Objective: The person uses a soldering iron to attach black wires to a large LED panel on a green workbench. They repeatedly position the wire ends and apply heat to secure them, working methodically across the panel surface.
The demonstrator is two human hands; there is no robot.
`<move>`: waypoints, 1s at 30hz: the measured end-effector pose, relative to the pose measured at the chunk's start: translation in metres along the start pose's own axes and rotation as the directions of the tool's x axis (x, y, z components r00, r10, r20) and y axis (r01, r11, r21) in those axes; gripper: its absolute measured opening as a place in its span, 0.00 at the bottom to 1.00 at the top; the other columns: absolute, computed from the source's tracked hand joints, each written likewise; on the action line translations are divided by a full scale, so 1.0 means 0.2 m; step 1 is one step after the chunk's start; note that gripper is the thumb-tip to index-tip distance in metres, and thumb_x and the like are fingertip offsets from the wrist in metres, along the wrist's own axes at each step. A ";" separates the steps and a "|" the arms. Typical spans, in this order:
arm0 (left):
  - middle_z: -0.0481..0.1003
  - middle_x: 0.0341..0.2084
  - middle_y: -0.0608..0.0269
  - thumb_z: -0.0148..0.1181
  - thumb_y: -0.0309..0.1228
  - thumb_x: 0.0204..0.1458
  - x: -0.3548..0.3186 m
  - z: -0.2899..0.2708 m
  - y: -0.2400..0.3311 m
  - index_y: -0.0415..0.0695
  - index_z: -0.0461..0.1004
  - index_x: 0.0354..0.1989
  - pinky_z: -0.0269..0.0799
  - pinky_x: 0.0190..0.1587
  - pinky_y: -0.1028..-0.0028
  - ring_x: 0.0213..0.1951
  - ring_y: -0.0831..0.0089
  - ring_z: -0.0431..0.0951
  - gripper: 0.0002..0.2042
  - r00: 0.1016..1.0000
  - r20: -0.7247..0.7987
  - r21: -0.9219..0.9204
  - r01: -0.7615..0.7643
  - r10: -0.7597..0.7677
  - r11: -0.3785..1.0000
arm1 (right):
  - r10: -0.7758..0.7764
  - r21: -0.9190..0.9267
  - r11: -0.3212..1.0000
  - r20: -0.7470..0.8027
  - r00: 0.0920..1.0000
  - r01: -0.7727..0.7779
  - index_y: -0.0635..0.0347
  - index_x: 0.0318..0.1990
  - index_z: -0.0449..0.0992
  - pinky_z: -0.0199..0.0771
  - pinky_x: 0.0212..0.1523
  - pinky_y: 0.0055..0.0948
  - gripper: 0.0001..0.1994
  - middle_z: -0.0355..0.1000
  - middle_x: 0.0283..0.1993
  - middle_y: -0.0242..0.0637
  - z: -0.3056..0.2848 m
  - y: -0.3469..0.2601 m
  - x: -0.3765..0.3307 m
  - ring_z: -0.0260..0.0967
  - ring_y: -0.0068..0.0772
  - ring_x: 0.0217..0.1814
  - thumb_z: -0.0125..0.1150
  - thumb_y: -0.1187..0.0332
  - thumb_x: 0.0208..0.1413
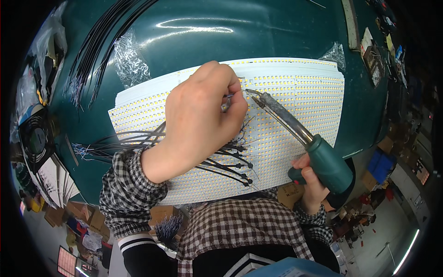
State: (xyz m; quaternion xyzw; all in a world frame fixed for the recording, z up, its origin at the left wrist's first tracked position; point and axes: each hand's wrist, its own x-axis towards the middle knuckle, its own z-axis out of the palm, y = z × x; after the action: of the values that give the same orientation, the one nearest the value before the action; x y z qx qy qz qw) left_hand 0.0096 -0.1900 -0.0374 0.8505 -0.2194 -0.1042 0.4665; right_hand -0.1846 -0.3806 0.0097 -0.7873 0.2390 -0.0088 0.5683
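Observation:
My left hand (200, 115) hovers over a white panel of LED strips (295, 101) on the green table (230, 41), fingers pinched on a thin wire (229, 96) near the panel's upper middle. My right hand (310, 182) grips the green handle of a soldering iron (323, 159). Its dark metal tip (251, 92) points up-left and meets the wire end just beside my left fingertips. Several black wires (230, 164) are fixed to the panel under my left wrist and fan out to the left.
A bundle of long black wires (99, 41) lies at the table's upper left beside a crumpled clear plastic bag (130, 62). A small black fan (37, 141) sits at the left edge. Cardboard boxes and clutter fill the floor around the table.

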 end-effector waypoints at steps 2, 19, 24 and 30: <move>0.71 0.23 0.64 0.62 0.19 0.43 0.00 0.00 0.00 0.40 0.72 0.27 0.68 0.27 0.76 0.23 0.75 0.71 0.06 1.000 -0.001 0.002 -0.003 0.003 1.000 | -0.004 -0.003 1.000 0.012 1.000 0.004 0.76 0.47 0.72 0.80 0.38 0.37 0.22 0.70 0.32 0.42 0.00 0.00 0.00 0.71 0.34 0.33 0.65 0.63 0.55; 0.71 0.23 0.64 0.63 0.19 0.43 0.00 -0.01 0.01 0.40 0.72 0.27 0.68 0.27 0.77 0.23 0.76 0.71 0.06 1.000 0.014 0.007 0.004 -0.005 1.000 | 0.057 0.159 0.986 -0.065 0.996 -0.046 0.76 0.53 0.69 0.80 0.38 0.38 0.26 0.69 0.34 0.39 0.03 -0.06 0.00 0.71 0.33 0.33 0.63 0.60 0.55; 0.71 0.23 0.64 0.63 0.18 0.44 0.00 0.00 0.01 0.40 0.72 0.27 0.68 0.27 0.77 0.24 0.76 0.71 0.06 1.000 0.011 -0.014 0.007 -0.006 1.000 | 0.037 0.218 0.976 -0.120 0.992 -0.010 0.76 0.51 0.69 0.80 0.35 0.38 0.26 0.69 0.34 0.39 0.02 -0.04 0.00 0.71 0.33 0.31 0.63 0.58 0.56; 0.72 0.25 0.63 0.64 0.19 0.46 -0.01 -0.01 0.00 0.39 0.72 0.31 0.70 0.29 0.77 0.25 0.75 0.73 0.06 1.000 0.008 0.007 -0.028 0.028 1.000 | 0.027 0.284 0.959 -0.171 0.985 0.023 0.74 0.50 0.69 0.81 0.33 0.36 0.26 0.68 0.33 0.40 0.02 0.01 0.01 0.70 0.32 0.30 0.61 0.56 0.57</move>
State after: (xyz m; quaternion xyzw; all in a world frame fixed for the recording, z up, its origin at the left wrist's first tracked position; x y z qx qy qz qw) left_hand 0.0081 -0.1870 -0.0371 0.8486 -0.2334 -0.1006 0.4641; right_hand -0.1827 -0.3788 0.0072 -0.6933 0.2845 -0.1109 0.6527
